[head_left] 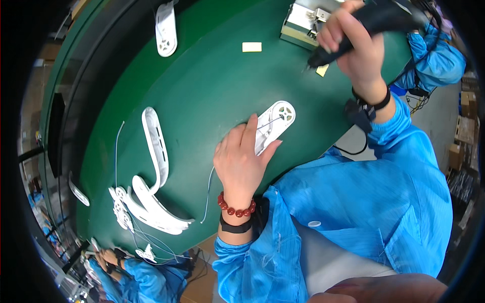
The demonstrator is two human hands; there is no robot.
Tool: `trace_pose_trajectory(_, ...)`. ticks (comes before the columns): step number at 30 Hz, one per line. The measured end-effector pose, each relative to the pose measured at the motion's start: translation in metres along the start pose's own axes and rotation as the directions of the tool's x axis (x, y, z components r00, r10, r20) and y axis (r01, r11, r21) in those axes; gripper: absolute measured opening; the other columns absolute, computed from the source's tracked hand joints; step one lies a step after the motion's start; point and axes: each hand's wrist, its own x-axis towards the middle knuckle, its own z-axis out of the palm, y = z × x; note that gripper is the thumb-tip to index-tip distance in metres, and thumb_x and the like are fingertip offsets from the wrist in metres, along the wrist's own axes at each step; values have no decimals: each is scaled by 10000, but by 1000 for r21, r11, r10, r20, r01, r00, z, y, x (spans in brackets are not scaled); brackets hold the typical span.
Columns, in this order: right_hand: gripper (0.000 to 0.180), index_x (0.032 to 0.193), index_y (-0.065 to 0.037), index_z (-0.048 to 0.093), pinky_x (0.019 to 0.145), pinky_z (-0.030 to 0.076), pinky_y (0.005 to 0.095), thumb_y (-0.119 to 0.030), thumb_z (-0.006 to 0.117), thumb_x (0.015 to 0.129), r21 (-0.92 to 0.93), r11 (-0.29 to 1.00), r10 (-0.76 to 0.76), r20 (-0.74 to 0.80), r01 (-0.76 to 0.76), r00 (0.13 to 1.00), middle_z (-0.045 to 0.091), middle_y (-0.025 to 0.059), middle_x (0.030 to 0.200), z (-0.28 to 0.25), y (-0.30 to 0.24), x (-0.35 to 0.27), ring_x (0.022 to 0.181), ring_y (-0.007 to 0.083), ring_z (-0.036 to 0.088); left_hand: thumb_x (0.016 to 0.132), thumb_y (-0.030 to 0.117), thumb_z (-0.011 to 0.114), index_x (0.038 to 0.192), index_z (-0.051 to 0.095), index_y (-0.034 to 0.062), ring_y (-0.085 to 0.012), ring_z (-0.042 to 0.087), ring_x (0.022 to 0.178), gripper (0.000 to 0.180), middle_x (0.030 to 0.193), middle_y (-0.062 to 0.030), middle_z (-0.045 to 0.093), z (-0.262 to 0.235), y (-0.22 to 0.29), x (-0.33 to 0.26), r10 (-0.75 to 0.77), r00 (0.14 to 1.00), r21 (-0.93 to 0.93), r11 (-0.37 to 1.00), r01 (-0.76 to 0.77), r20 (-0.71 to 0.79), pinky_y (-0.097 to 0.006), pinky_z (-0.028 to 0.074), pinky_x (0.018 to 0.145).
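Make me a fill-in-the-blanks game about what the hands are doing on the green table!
1. The left hand presses down a ___ plastic part.
2. The right hand holds a ___ power tool.
3. The table is ___.
4. The left wrist wears a bracelet of ___ beads.

Missing words: white; black; green; red

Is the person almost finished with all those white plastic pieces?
Not nearly. The left hand presses one white piece flat while the right hand holds a black power tool above the green table. A pile of white pieces sits nearby; which are finished, I cannot tell.
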Motion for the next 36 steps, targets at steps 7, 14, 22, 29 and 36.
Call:
trace_pose_trajectory(7, 235, 1091, -39, 458, 600, 529, 325, -16, 646, 952, 177, 979, 26, 366, -97, 930, 645, 119, 784, 56, 0, -67, 665, 163, 636, 741, 429, 865, 1276, 712, 87, -238, 677, 898, 654, 1046, -41, 685, -2, 2, 2, 18, 999, -12, 1000, -19, -41, -375, 515, 761)
trace_pose_trajectory(14, 231, 1081, -3, 474, 615, 539, 295, 19, 651, 934, 212, 965, 82, 321, -156, 943, 665, 124, 812, 69, 13, -73, 676, 132, 641, 736, 412, 862, 1269, 713, 81, -233, 676, 905, 645, 1033, -40, 680, 0, 1, 1, 14, 998, -41, 999, -16, -56, -372, 497, 751)
trace_pose_trajectory(22, 212, 1054, 6, 499, 620, 538, 282, 9, 672, 931, 191, 966, 116, 277, -173, 954, 671, 113, 819, 67, 20, -75, 683, 121, 642, 750, 428, 851, 1268, 711, 79, -234, 676, 886, 639, 1023, -40, 680, -1, 2, 1, 12, 999, -38, 999, -13, -36, -377, 500, 748)
trace_pose_trajectory(29, 217, 1030, -4, 531, 643, 541, 267, -15, 713, 912, 137, 970, 160, 273, -203, 949, 690, 88, 836, 68, 19, -79, 712, 106, 649, 759, 437, 847, 1267, 712, 81, -230, 679, 887, 635, 1021, -39, 680, -1, 2, 0, 12, 999, -32, 999, -14, -38, -375, 503, 748)
trace_pose_trajectory(36, 198, 964, -12, 568, 659, 536, 257, -33, 745, 878, 20, 973, 218, 237, -229, 947, 693, 66, 838, 70, 15, -82, 734, 102, 651, 761, 430, 849, 1255, 721, 77, -229, 682, 893, 620, 1015, -41, 688, -1, 3, 1, 21, 999, -24, 999, -22, -38, -373, 505, 746)
